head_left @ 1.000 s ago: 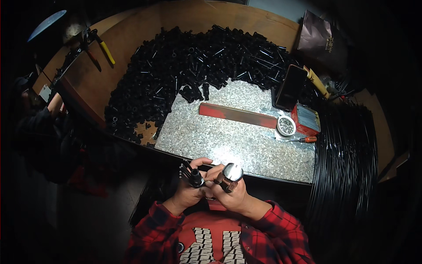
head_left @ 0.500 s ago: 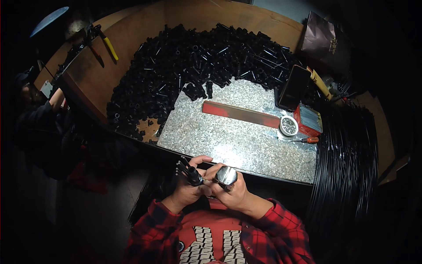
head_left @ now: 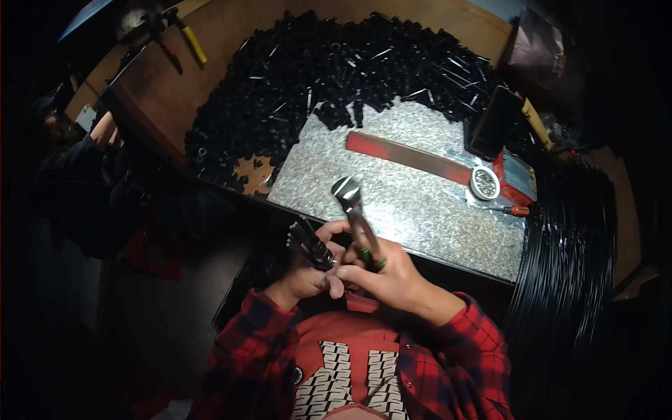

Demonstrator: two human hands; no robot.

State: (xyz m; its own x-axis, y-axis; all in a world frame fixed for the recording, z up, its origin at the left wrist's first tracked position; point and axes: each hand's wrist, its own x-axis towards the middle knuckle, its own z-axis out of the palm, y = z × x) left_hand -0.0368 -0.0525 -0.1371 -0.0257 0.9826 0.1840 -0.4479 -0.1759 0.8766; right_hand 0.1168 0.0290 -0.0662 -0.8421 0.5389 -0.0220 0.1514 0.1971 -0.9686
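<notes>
The step in hand seems to be handling black pieces at close quarters. Just off the desk's (head_left: 315, 182) front edge, the left hand (head_left: 302, 278) curls closed around a small bundle of black parts (head_left: 306, 243). The right hand (head_left: 399, 273) grips a hammer (head_left: 361, 218), head tilted up and away (a green bit by its handle is unclear). The next move calls for steadying the bundle while keeping that head clear of the fingers. A black heap (head_left: 315, 77) lies along the far edge.
</notes>
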